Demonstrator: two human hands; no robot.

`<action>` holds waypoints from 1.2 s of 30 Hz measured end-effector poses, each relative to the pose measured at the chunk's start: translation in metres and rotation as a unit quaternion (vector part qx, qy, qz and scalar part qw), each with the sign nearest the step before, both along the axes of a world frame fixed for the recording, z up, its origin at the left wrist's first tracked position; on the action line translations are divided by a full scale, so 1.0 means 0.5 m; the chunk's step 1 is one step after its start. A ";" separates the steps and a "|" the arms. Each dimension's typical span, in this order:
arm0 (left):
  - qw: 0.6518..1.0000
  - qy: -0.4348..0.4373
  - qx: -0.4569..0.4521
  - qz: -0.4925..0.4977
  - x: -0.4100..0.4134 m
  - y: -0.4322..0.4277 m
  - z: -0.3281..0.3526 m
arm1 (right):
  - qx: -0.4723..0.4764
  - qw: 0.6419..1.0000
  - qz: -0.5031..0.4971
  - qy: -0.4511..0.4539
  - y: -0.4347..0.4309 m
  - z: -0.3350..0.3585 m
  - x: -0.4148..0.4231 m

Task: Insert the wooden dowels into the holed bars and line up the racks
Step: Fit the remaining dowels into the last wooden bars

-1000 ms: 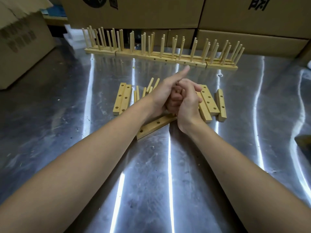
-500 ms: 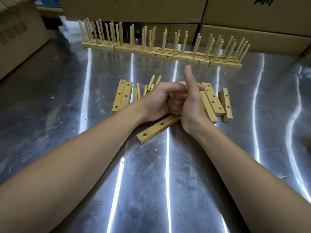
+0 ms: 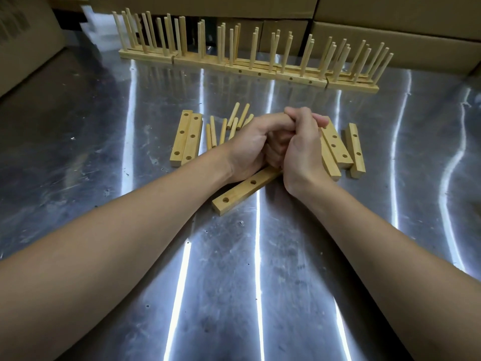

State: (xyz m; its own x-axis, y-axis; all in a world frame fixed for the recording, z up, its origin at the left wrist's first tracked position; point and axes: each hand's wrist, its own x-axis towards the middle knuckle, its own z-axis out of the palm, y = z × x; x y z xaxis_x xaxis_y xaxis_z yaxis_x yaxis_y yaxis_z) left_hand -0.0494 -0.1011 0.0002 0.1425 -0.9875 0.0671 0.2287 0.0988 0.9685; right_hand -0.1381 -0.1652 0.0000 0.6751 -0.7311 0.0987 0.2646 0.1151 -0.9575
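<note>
Your left hand [image 3: 250, 149] and right hand [image 3: 302, 149] are locked together in the head view, fingers curled tight, and the right wraps over the left's knuckles. Whether a dowel sits inside that clasp is hidden, so you cannot tell if either hand holds anything.

Half a second ago your right thumb stood straight up. Now it is folded down over the clasp, and the left finger that pointed out a second ago is tucked in too. Nothing on the worktop [image 3: 260, 269] has shifted in that time.

The angled bar [image 3: 244, 190] lies just under your wrists near the middle of the worktop, with both of its visible holes empty. Loose dowels [image 3: 229, 126] lie just left of your left hand, and beyond them two bars [image 3: 186, 139] lie side by side. More bars [image 3: 335, 144] lie just right of your right hand. The finished racks [image 3: 250, 66] stand end to end along the far edge, in front of the cardboard boxes [image 3: 390, 40].

Judged from this, no dowel has gone in during the last second. The angled bar looks like the next piece to fill, and for that your hands must part and one must reach left for a dowel.
</note>
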 end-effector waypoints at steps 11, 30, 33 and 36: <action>0.999 -0.039 -0.018 0.022 -0.005 0.008 0.002 | -0.024 0.999 -0.021 0.014 0.005 -0.003 -0.002; 0.940 -0.253 0.004 0.230 -0.044 0.155 0.020 | -0.142 0.982 -0.121 0.035 -0.063 0.091 -0.094; 0.918 -0.260 -0.010 0.301 -0.035 0.168 0.024 | -0.184 0.965 -0.168 0.078 -0.102 0.085 -0.115; 0.889 -0.259 -0.017 0.376 -0.018 0.185 0.022 | -0.248 0.945 -0.181 0.112 -0.097 0.042 -0.121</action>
State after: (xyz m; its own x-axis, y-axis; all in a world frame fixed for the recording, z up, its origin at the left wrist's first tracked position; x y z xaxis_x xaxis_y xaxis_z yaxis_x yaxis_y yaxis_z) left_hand -0.0587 -0.0084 0.0113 0.7036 -0.6214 0.3448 -0.3912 0.0664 0.9179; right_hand -0.1988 -0.2138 0.0211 0.4342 -0.8198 0.3732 -0.0159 -0.4212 -0.9068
